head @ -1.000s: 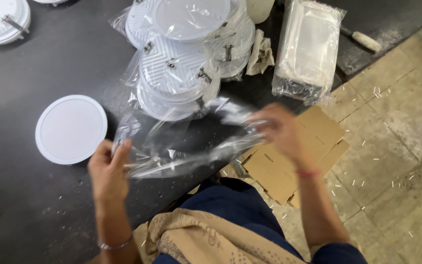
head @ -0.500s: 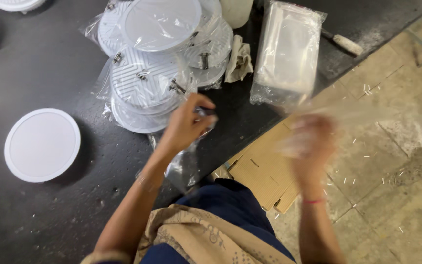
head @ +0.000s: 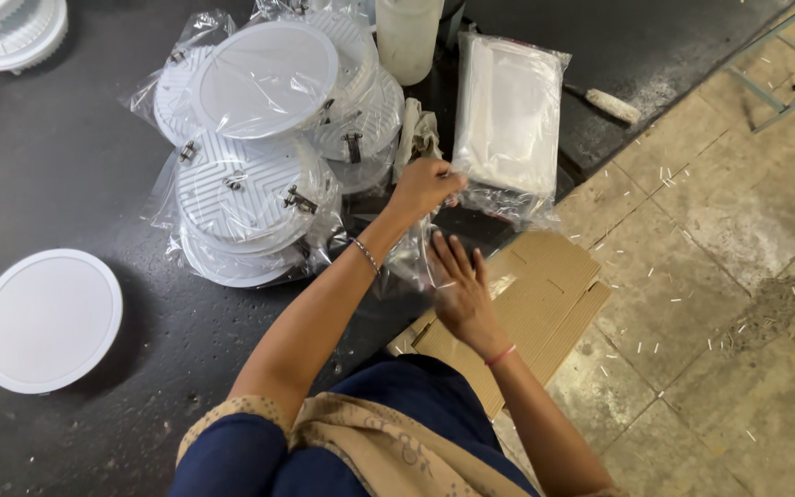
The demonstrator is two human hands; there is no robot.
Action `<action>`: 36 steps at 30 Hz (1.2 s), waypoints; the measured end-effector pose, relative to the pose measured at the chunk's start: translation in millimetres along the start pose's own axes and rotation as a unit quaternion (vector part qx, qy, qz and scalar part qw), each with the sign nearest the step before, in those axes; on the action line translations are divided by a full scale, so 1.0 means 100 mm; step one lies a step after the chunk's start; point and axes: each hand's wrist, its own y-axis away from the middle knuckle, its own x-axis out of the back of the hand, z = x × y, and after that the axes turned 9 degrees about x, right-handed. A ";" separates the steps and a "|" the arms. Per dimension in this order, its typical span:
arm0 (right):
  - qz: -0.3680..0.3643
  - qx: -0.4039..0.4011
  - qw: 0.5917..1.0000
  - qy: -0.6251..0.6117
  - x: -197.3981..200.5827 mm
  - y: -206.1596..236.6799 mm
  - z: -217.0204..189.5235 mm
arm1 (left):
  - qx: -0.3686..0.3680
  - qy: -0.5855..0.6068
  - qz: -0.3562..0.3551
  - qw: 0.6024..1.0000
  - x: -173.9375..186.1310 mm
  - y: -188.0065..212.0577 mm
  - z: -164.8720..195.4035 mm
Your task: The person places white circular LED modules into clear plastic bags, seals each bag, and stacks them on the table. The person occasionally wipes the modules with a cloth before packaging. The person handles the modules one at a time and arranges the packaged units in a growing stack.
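Observation:
My left hand (head: 423, 187) is raised over the edge of the black table (head: 75, 184), pinching the top of a clear plastic bag (head: 413, 258) that hangs down from it. My right hand (head: 457, 290) is below, fingers spread flat against the bag's lower part. Just left of the hands lies a pile of round white lamp housings in clear bags (head: 269, 147). A bare round white disc (head: 46, 317) lies alone at the left of the table.
A stack of clear bags in a wrapper (head: 508, 120) lies right of my left hand. A white bottle (head: 407, 37) stands behind it. Flattened cardboard (head: 526, 304) lies on the stone floor. More white housings (head: 11, 32) sit at the far left.
My left hand has moved right to the bag stack's edge, holding the bag up. My right hand came back from the floor side to the bag below it.

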 end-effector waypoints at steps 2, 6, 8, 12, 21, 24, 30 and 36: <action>0.034 0.015 0.974 0.223 -0.11 -0.30 0.27 | -0.012 0.051 -0.018 0.998 0.02 -0.01 0.13; 0.023 -0.111 0.993 0.035 -0.22 -0.90 0.86 | 0.012 0.091 -0.009 0.996 0.01 0.04 0.32; 0.033 -0.133 0.990 0.020 -0.24 -1.20 1.10 | 0.012 0.107 0.005 0.994 -0.01 0.08 0.36; 0.085 -0.110 0.990 0.009 -0.21 -1.60 1.33 | 0.000 0.141 0.020 0.990 0.03 0.11 0.41; -0.023 -0.177 0.984 0.013 -0.02 -1.77 1.16 | -0.022 0.187 0.007 0.982 0.17 0.13 0.60; 0.008 -0.122 0.992 0.018 0.09 -1.80 1.05 | -0.027 0.202 0.001 0.979 0.23 0.15 0.66; -0.099 -0.173 0.980 0.012 0.04 -1.66 0.92 | 0.000 0.156 0.005 0.988 0.16 0.28 0.59; 0.045 0.009 0.969 0.242 -0.32 -1.22 0.83 | -0.019 0.087 0.043 0.995 0.03 0.38 0.35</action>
